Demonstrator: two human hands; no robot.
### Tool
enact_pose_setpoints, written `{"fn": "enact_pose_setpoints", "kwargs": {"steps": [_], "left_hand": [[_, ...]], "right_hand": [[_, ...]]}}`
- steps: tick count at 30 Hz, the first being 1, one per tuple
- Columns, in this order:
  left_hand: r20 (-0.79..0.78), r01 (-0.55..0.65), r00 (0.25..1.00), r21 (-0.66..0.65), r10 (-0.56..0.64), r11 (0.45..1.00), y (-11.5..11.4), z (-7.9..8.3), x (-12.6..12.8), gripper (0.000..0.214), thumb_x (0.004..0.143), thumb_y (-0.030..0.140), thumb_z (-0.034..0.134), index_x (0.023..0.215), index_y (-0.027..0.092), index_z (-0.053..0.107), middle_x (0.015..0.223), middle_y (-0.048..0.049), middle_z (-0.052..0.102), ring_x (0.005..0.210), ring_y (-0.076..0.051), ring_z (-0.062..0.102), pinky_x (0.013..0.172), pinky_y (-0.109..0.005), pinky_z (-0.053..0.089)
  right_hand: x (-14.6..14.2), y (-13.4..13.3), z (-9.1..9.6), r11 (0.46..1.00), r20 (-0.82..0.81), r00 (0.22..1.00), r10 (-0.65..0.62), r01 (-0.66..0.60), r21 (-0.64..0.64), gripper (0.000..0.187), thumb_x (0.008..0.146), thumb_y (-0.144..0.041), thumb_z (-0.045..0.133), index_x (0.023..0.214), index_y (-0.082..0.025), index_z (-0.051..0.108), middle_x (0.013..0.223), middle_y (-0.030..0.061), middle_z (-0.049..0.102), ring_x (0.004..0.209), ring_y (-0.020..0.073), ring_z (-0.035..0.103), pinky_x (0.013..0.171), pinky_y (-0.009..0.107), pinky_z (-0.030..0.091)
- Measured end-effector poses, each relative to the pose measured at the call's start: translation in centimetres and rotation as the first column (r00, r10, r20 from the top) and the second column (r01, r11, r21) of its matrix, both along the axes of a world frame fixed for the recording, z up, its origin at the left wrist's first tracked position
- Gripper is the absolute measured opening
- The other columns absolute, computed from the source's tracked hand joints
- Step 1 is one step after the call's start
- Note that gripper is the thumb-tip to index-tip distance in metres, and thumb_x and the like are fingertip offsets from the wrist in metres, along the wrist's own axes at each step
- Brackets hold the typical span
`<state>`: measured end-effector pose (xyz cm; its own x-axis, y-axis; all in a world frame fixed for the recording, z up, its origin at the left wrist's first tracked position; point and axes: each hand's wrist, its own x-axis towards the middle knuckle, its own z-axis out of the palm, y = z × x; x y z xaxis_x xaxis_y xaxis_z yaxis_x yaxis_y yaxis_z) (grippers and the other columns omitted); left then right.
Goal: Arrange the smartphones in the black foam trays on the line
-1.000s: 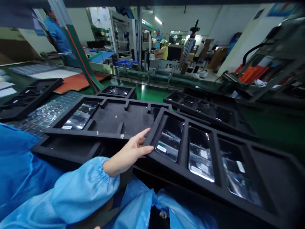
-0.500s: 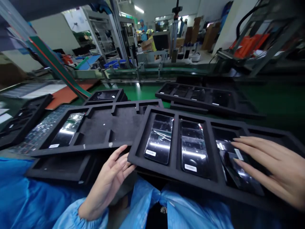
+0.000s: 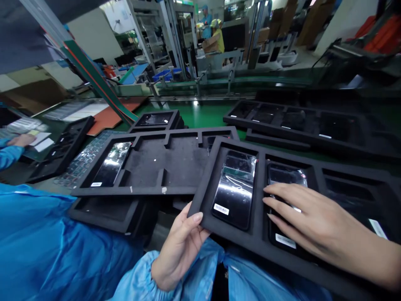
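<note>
A black foam tray (image 3: pixel 257 246) rests on my lap, tilted, with wrapped black phones in its slots. My left hand (image 3: pixel 180 246) grips the tray's near left corner, thumb on top of the rim. My right hand (image 3: pixel 310 223) lies flat with fingers stretched over the phone in the second slot (image 3: pixel 286 175). The phone in the first slot (image 3: pixel 234 194) is uncovered and bears a white label. A third phone (image 3: pixel 377 228) shows only partly past my right wrist.
Another foam tray (image 3: pixel 156 190) in front holds one phone (image 3: pixel 111 169) at its left. More trays (image 3: pixel 300 125) sit on the green conveyor. A co-worker's hand (image 3: pixel 20 140) in a blue sleeve rests at the far left. People stand far back.
My right hand shifted left from the third phone onto the second. My left hand moved from beside the tray to grip its corner. The tray came closer.
</note>
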<state>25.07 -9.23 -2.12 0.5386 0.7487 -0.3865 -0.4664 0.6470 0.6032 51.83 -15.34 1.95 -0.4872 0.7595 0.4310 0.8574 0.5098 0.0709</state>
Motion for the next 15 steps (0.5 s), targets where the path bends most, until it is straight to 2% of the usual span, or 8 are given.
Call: {"fn": "enact_pose_setpoints", "kwargs": {"steps": [4, 15], "left_hand": [[0.008, 0.014, 1.000, 0.023, -0.015, 1.000, 0.10, -0.10, -0.08, 0.035, 0.088, 0.014, 0.053, 0.122, 0.018, 0.055, 0.114, -0.0091, 0.064, 0.111, -0.021, 0.057, 0.096, -0.032, 0.047], [0.054, -0.010, 0.998, 0.017, 0.009, 1.000, 0.01, -0.15, -0.06, 0.033, 0.086, 0.010, 0.053, 0.118, 0.019, 0.058, 0.111, -0.0080, 0.064, 0.112, -0.021, 0.056, 0.099, -0.036, 0.044]], "right_hand": [[0.01, -0.06, -0.67, 1.000, -0.028, 1.000, -0.011, 0.011, -0.023, 0.020, 0.091, -0.018, 0.046, 0.103, -0.011, 0.061, 0.114, 0.0129, 0.055, 0.105, 0.0238, 0.054, 0.087, 0.039, 0.051], [0.23, 0.16, -0.98, 1.000, -0.033, 0.999, 0.015, -0.015, 0.017, 0.024, 0.090, -0.015, 0.042, 0.104, -0.012, 0.061, 0.112, 0.0144, 0.057, 0.102, 0.0256, 0.057, 0.081, 0.037, 0.054]]}}
